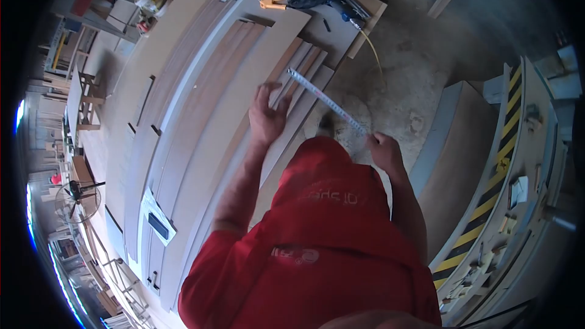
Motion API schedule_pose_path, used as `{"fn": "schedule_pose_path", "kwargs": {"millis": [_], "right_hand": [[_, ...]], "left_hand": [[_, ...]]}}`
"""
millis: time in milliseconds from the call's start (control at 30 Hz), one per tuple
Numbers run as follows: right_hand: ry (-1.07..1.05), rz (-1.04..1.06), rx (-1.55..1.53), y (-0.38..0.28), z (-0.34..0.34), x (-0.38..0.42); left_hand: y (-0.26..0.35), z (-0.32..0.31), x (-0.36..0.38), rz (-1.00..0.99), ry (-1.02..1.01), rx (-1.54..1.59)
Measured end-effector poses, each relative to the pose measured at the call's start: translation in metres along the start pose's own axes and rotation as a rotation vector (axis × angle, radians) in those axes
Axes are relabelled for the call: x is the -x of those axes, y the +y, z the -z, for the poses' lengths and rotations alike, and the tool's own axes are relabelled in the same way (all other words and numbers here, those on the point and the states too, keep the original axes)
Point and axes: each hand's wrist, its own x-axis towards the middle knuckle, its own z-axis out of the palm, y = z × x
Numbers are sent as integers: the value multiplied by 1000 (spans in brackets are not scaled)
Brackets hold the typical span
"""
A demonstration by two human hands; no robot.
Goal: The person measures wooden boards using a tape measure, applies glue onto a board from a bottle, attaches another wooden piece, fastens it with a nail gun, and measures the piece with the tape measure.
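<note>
Left: boards [210,103] laid lengthwise on the worktable; left hand [268,116] above them, thumb and fingers apart, nothing visibly gripped. Middle: tape measure [326,100] drawn out, free end far-left over narrow strips [298,61], near end at right. Right hand [382,151] has fingers clamped on that near end — case hidden. Looks like measuring — next move likely calls for steadying the blade's free end against a strip.

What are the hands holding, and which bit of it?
The right hand holds the measuring tape at the lower-right end of its stretched-out blade. The left hand holds nothing.
</note>
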Motion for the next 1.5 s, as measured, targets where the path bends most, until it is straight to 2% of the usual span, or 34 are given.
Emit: {"fn": "schedule_pose_path", "kwargs": {"millis": [67, 133, 333, 533, 967, 1367, 1500], "right_hand": [[2, -21, -36, -18, 6, -41], [12, -41, 33, -32, 7, -80], [-22, -88, 155, -79, 20, -166], [-87, -132, 223, -96, 8, -214], [-194, -169, 311, -93, 6, -247], [-167, -104, 349, -90, 4, -248], [-187, -152, 353, -97, 5, -248]], "left_hand": [[-40, -15, -50, -191, -9, 5], [-73, -32, -97, -276, -34, -26], [-137, -76, -192, -375, -146, -72], [-202, -118, -215, -241, -323, -64], [-198, -130, -214, -137, -310, -160], [-195, -131, -214, -110, -270, -147], [-194, -129, -214, -100, -275, -148]]}}
